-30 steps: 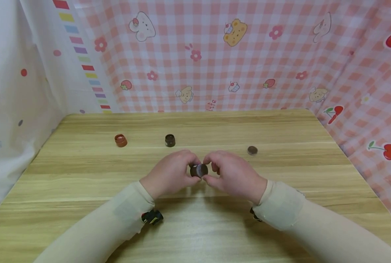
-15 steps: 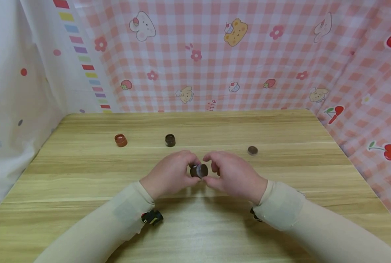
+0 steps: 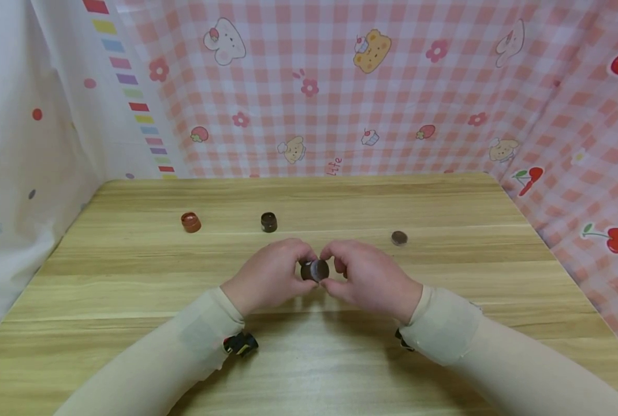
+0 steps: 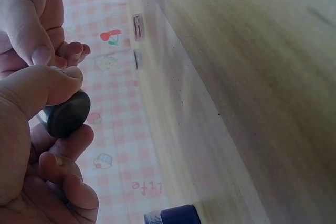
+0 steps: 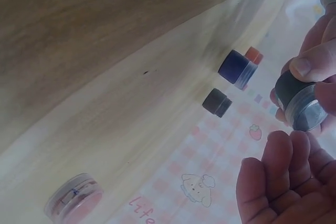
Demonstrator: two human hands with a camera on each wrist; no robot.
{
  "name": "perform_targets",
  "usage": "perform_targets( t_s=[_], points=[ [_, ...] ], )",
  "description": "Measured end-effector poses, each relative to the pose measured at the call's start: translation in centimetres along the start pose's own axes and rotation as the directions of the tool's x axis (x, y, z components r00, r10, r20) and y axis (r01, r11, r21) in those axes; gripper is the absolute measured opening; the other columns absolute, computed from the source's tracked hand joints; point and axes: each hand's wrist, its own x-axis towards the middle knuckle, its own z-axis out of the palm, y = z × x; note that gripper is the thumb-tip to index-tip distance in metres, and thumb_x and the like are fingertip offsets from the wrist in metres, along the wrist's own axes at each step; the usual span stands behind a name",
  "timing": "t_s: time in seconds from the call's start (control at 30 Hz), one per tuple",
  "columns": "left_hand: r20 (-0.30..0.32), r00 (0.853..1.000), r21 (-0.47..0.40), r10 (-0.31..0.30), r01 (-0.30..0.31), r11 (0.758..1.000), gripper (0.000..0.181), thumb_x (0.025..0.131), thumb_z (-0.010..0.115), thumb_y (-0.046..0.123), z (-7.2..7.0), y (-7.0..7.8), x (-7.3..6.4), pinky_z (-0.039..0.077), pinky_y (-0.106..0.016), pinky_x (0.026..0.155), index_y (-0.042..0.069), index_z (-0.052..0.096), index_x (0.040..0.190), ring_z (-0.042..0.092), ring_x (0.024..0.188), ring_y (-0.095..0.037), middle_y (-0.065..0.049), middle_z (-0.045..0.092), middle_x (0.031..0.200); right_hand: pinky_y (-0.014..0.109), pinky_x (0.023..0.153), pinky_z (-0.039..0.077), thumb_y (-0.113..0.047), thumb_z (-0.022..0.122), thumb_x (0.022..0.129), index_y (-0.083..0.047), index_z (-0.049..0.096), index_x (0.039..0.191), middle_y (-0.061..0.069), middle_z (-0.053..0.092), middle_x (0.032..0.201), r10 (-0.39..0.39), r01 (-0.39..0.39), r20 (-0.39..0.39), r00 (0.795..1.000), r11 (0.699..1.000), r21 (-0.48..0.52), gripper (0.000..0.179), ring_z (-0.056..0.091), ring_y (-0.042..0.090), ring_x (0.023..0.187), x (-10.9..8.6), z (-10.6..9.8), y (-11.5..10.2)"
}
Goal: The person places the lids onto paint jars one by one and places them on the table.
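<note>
My left hand (image 3: 266, 274) pinches a small dark paint jar (image 3: 307, 271) near the middle of the table, its thumb in front and fingers behind. The jar is tipped on its side, its lid end (image 3: 321, 270) toward my right hand (image 3: 368, 280). In the right wrist view that clear lid (image 5: 310, 115) sits on the dark jar body (image 5: 289, 88). The thumb and fingers of my right hand curl about the lid's rim. In the left wrist view the jar's dark base (image 4: 68, 114) shows between thumb and fingers, while the lid is mostly hidden.
At the back left stand an orange jar (image 3: 190, 222) and a dark jar (image 3: 269, 222). A round lid (image 3: 399, 238) lies to the right. The wrist views also show a dark blue jar (image 5: 235, 68), hidden in the head view. A checked curtain (image 3: 340, 110) hangs behind the wooden table (image 3: 309, 375).
Half a second ago the right fingers stood slightly apart from the lid; now they have closed in on it again. The left hand and the jar stay almost in place.
</note>
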Motion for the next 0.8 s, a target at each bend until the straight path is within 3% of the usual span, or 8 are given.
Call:
perform_targets(
  t_s=[0.13,0.37,0.57,0.8],
  points=[
    [0.003,1.0,0.005,0.001,-0.001,1.0,0.015,0.089,0.084,0.022,-0.02,0.02,-0.05,0.051,-0.031,0.08,0.017,0.073,0.098,0.062,0.089,-0.017,0.006,0.066,0.094,0.024,0.057,0.039,-0.025,0.082,0.091,-0.014,0.071,0.106,-0.002,0.056,0.075,0.008,-0.008,0.009,1.0,1.0,0.002,0.022,0.046,0.009,0.064,0.04,0.05,-0.01],
    [0.002,1.0,-0.003,0.006,-0.006,1.0,0.014,0.09,0.083,0.022,0.05,-0.06,-0.07,0.05,-0.031,0.081,0.017,0.073,0.098,0.063,0.09,-0.019,0.006,0.065,0.094,0.023,0.057,0.038,-0.023,0.083,0.089,-0.012,0.07,0.113,-0.001,0.057,0.076,-0.011,0.011,-0.001,1.0,1.0,-0.009,0.029,0.045,0.008,0.063,-0.01,0.17,0.12],
    [0.01,1.0,0.0,-0.008,0.008,1.0,0.015,0.089,0.084,0.023,0.04,-0.04,-0.08,0.05,-0.031,0.081,0.018,0.073,0.098,0.06,0.088,-0.015,0.007,0.065,0.094,0.023,0.056,0.038,-0.026,0.082,0.091,-0.013,0.071,0.104,-0.004,0.055,0.072,-0.004,0.004,0.008,1.0,1.0,-0.019,0.021,0.045,0.008,0.062,0.05,0.28,0.08],
    [0.002,1.0,-0.003,0.005,-0.005,1.0,0.015,0.089,0.084,0.022,0.16,-0.28,0.01,0.051,-0.031,0.083,0.017,0.073,0.098,0.063,0.092,-0.018,0.006,0.066,0.096,0.024,0.056,0.038,-0.024,0.083,0.091,-0.012,0.071,0.113,-0.003,0.055,0.074,0.022,-0.022,0.024,0.999,1.0,0.008,0.028,0.045,0.008,0.062,0.19,0.12,-0.09]
  ],
)
